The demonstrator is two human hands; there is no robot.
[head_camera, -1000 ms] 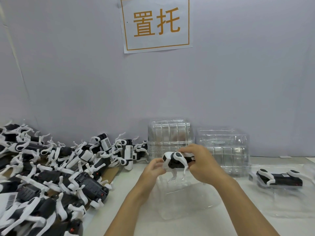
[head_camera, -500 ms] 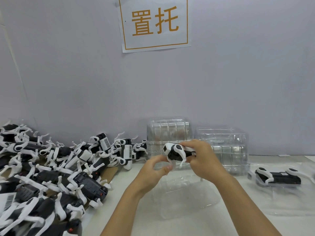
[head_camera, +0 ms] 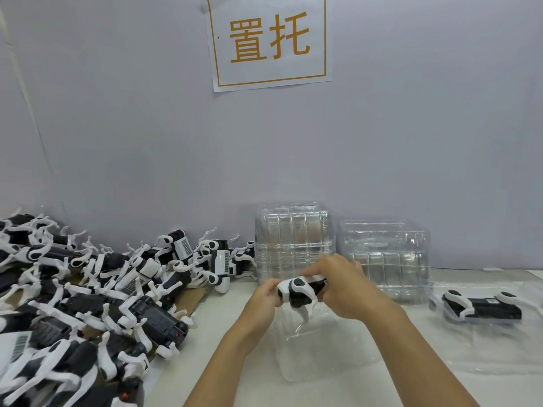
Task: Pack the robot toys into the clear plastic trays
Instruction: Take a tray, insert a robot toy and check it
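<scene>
A black-and-white robot dog toy (head_camera: 299, 293) is held in the air above an empty clear plastic tray (head_camera: 320, 348) lying on the table. My left hand (head_camera: 264, 298) grips its front end and my right hand (head_camera: 340, 286) curls over its back and rear. White legs hang down from the toy toward the tray. Another robot toy (head_camera: 482, 306) lies in a clear tray (head_camera: 499, 342) at the right.
A big heap of robot toys (head_camera: 88, 304) covers the table's left side. Two stacks of clear trays (head_camera: 293, 239) (head_camera: 385, 254) stand against the back wall. A paper sign (head_camera: 269, 39) hangs on the wall above.
Both hands have kept hold of the toy and turned it slightly; it has come a little lower over the empty tray, and my left hand has closed in on its front end.
</scene>
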